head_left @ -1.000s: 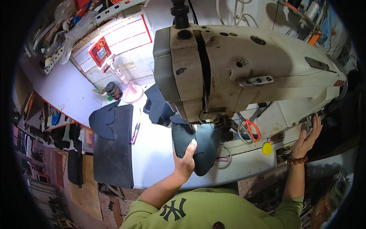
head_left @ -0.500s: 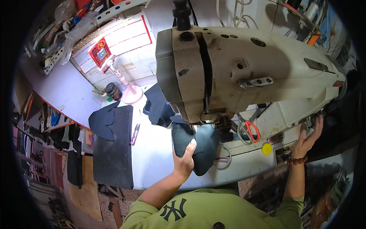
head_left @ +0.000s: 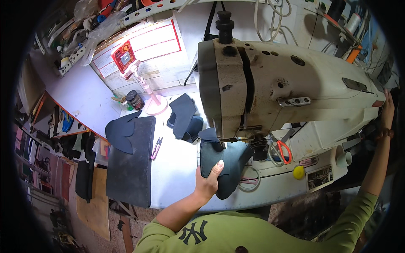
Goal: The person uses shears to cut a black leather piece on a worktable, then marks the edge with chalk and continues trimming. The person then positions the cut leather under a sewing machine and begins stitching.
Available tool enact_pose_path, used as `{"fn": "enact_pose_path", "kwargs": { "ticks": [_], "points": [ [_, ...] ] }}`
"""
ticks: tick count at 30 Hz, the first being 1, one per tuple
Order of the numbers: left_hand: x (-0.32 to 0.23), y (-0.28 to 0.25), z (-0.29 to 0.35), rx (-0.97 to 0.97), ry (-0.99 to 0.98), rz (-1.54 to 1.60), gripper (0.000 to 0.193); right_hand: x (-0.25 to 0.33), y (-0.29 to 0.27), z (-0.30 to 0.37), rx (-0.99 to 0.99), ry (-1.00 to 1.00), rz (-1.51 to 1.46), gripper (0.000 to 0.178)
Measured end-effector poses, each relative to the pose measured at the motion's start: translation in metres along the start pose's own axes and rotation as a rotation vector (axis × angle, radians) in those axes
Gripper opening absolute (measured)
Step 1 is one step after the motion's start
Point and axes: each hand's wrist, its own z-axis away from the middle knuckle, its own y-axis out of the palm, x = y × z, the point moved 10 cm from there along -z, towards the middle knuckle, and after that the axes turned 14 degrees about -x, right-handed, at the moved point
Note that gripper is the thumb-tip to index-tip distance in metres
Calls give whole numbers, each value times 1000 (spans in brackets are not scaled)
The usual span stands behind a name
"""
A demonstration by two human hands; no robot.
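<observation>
Beneath the sewing machine's (head_left: 270, 80) head lies a dark shoe upper (head_left: 230, 168), its far part at the needle area. My left hand (head_left: 206, 182) grips its near left edge, thumb on top and fingers hidden underneath. My right hand (head_left: 388, 111) is at the machine's right end, its fingers against the dark handwheel (head_left: 381, 120), which shows only in part. More dark cut pieces (head_left: 183, 120) lie folded on the white table (head_left: 175, 179) beyond my left hand.
Left of the work are a black board (head_left: 130, 168), a scalloped dark piece (head_left: 121, 134) and pink thread snips (head_left: 156, 148). A pink phone stand (head_left: 156, 105) stands behind. Orange-handled scissors (head_left: 285, 152), a yellow round object (head_left: 298, 172) and a pale cup (head_left: 344, 159) sit to the right.
My right hand has gone up and outward from below the machine's right end to the handwheel. My left hand keeps its hold on the shoe upper. The whole view has shifted a little.
</observation>
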Motion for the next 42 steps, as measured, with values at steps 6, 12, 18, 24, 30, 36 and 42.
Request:
{"fn": "enact_pose_path", "kwargs": {
  "ticks": [6, 12, 18, 24, 30, 36, 42],
  "points": [
    [4, 1, 3, 12, -47, 23, 28, -9, -21, 59, -246, 105, -196, 42],
    [3, 1, 3, 32, -114, 47, 30, 4, 16, -10, 216, -78, 96, 42],
    [-22, 1, 17, 143, 87, -57, 30, -10, 10, -20, 106, -62, 73, 42],
    [2, -24, 19, 54, -266, 204, 31, -18, 12, -2, 72, 129, -106, 46],
    [0, -23, 21, 85, -286, 201, 30, -7, 21, -16, 131, 48, 73, 46],
    [1, -25, 29, 89, -253, 55, 35, 31, 1, 9, -97, -272, 179, 44],
    [0, -34, 37, 6, -227, 126, 30, 16, 2, 32, -43, 5, -207, 40]
  ]
}}
